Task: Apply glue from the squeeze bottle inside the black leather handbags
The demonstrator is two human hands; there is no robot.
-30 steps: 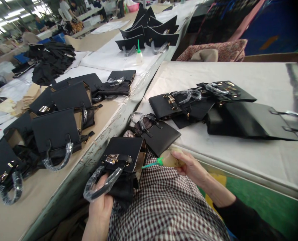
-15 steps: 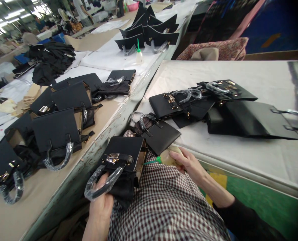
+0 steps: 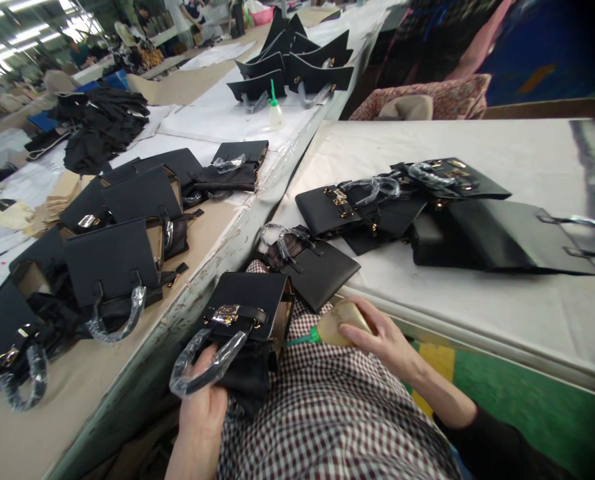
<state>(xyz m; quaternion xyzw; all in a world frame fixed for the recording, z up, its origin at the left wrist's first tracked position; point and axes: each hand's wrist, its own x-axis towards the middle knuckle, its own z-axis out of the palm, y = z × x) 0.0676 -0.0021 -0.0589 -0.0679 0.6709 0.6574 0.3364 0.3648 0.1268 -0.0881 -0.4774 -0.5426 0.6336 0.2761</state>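
the left hand (image 3: 205,400) grips the black bag (image 3: 247,290) by its lower part, behind the film-wrapped handle (image 3: 212,370); the bag rests against the checked cloth (image 3: 337,393) and has hardly moved. the right hand (image 3: 385,337) is closed around a squeeze bottle (image 3: 342,323), and here is the change: its green nozzle (image 3: 302,338) has dropped lower along the bag's open side than half a second ago. that suggests the edge is being worked downward; whether the tip touches, i cannot tell. beyond, the bags on the right desk (image 3: 507,313) and a second bottle (image 3: 275,117) farther off stay put.
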